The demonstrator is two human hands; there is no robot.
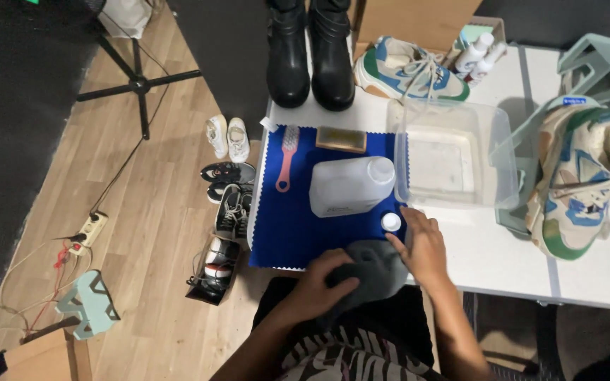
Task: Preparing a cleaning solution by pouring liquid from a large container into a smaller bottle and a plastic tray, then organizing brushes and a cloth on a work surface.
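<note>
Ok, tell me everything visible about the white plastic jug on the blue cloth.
The translucent white plastic jug lies on its side on the blue cloth, neck pointing right toward the clear plastic tub. It is squarish, with its mouth uncapped; a small white cap sits just below the neck. Neither hand touches it. Its contents cannot be made out.

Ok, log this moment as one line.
left hand: on grey cloth | right hand: on cloth, by white cap | jug: lying uncapped
</note>
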